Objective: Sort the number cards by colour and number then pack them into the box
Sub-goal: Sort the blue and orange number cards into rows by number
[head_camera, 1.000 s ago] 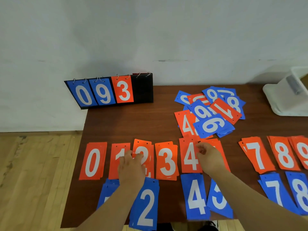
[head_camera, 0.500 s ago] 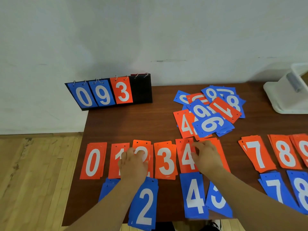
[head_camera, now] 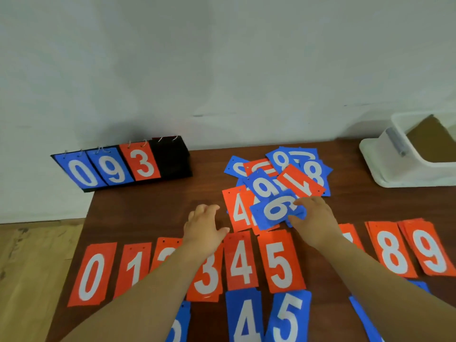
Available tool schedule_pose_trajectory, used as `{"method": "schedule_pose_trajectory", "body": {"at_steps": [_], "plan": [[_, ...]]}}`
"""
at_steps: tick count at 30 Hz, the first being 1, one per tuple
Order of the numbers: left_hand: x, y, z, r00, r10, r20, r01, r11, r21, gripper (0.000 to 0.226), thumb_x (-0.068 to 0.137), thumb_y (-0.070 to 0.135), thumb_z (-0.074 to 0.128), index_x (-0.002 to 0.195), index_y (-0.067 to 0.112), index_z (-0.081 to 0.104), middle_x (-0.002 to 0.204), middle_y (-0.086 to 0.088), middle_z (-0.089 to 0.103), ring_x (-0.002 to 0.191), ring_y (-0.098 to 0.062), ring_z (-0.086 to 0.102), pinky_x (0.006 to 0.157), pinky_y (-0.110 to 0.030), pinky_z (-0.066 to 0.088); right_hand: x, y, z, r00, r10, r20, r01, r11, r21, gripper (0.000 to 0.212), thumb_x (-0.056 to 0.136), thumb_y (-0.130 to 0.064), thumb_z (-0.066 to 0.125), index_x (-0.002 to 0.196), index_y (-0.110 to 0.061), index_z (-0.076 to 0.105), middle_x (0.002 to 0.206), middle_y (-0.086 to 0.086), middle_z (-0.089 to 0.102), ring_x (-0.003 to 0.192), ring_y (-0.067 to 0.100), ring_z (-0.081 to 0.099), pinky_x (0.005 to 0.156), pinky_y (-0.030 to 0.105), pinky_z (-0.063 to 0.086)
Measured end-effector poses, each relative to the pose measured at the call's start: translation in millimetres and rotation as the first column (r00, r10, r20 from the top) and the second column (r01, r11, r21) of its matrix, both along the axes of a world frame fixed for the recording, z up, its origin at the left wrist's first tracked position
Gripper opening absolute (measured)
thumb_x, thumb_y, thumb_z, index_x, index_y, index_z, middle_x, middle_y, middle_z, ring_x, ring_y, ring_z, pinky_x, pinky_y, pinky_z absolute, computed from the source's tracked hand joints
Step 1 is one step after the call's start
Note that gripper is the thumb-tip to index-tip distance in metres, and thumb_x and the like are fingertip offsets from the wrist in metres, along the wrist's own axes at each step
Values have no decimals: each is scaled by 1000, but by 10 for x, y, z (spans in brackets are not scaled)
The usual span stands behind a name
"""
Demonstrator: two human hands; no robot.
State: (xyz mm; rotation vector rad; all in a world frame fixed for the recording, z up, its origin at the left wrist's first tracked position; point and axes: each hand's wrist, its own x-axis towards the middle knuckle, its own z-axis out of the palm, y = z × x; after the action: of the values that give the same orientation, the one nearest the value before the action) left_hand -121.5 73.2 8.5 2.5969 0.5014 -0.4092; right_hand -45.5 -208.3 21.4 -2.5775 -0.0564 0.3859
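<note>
While the right grip [head_camera: 315, 218] pinched the right end of the blue 6 card [head_camera: 274, 211], that card lay tilted on the near side of the loose pile [head_camera: 299, 180], a heap of mixed blue and orange number cards toward the back of the desk [head_camera: 148, 211]. The left grip [head_camera: 204, 229] hovered just left of the pile with its fingers loosely spread, holding nothing.

Nearer the person ran the sorted orange row [head_camera: 240, 262]: stacks 0, 1, 3, 4, 5, 8 and 9 showed plainly, while the forearms hid much of the 2 and 7. Below it, at the desk's front edge, lay the blue 4 stack [head_camera: 244, 319] and the blue 5 stack [head_camera: 288, 317], touching each other, with more blue cards partly covered on either side.

The white box [head_camera: 394, 169] stood at the far right corner, well apart from the pile. At the far left, against the wall, the black flip scoreboard [head_camera: 172, 161] showed a blue 0, a blue 9 and an orange 3. Wooden floor [head_camera: 32, 267] lay left of the desk.
</note>
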Motion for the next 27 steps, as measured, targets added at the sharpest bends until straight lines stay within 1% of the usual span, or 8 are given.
{"method": "schedule_pose_trajectory", "body": {"at_steps": [3,7,12,16,20,23,25,27], "plan": [[357,-121,-45,999,-47,-18,47,999,-13,74,85,49,73,149,34,38,150,3,37,137,-23,37,109,-41,41,345,-204,-61,1000,-12,-25,11,999,-33,48,84,-31,79,128,-18,62,134,10,51,122,33,52,103,47,47],[829,-215,-157,998,-46,-34,46,999,18,80,81,46,78,149,33,37,150,2,40,134,-26,40,109,-44,42,860,-399,-227,998,-26,-58,22,997,-69,53,86,-43,75,131,-20,59,134,9,49,121,32,52,101,46,49],[1154,-319,-311,994,-62,-92,74,990,124,86,80,48,79,151,34,32,152,2,39,138,-27,39,111,-48,41,1247,-393,-477,998,48,-38,-58,944,-326,61,85,-59,68,134,-28,51,130,4,53,118,28,53,95,45,50],[1253,-375,-341,992,-10,-123,29,988,151,84,78,47,81,147,38,34,146,1,43,136,-28,42,110,-48,41,1339,-461,-614,998,46,-35,-55,934,-352,55,86,-57,68,132,-31,51,127,5,53,117,30,53,94,45,49],[1201,-383,-345,995,92,-35,-93,995,-26,58,89,37,74,139,38,44,134,4,45,115,-16,57,86,-34,57,1419,-476,-620,995,-2,-101,-28,956,-293,53,83,-52,75,126,-31,53,126,6,50,111,30,57,93,45,53],[1127,-361,-282,976,188,114,-175,978,-110,36,95,20,66,127,32,56,121,6,52,106,-10,58,73,-17,46,1469,-496,-595,991,-21,-133,-4,983,-185,38,92,-31,71,127,-25,58,129,8,47,100,27,63,88,41,58],[1073,-300,-147,913,332,238,-283,935,-216,28,93,9,64,112,30,61,107,11,60,97,-6,60,69,-11,42,1471,-572,-573,995,-62,-83,51,991,-124,27,96,-19,64,123,-22,64,130,9,54,104,27,63,89,36,57],[1003,-183,68,778,536,328,-413,829,-377,26,94,9,66,105,32,62,97,17,63,93,-5,63,70,-13,45,1431,-656,-505,989,-144,-16,144,990,0,24,97,-15,60,118,-22,69,126,7,62,103,25,63,85,33,52]]}}
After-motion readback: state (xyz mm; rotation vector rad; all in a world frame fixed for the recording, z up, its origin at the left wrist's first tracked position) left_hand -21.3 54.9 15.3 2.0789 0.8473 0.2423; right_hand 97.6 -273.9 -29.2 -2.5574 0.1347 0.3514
